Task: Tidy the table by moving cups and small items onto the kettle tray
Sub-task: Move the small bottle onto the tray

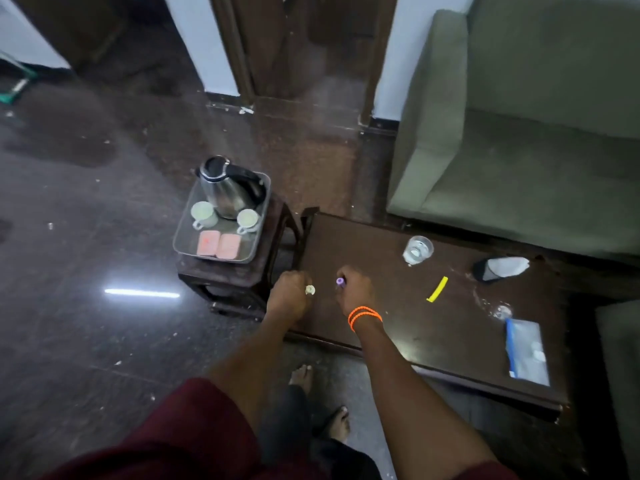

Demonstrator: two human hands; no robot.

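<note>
Both hands sit at the worktop's (398, 306) left end. Left hand (290, 295) has its grip curled round a small white cap (310, 289); right hand (355, 289) pinches a purple cap (340, 281). Kettle tray (183, 237), holding two cups (203, 212), stands just left, past the edge.

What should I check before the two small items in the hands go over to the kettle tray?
1. Left hand holds the small white item: ok.
2. Right hand holds the small purple item: ok.
3. Free space on the tray: ok, a bare patch at its left side.
4. Two cups already on the tray beside the kettle: ok.
5. Table tidied: not ok, glass and yellow strip remain.
6. What the held items are: cannot tell.
</note>
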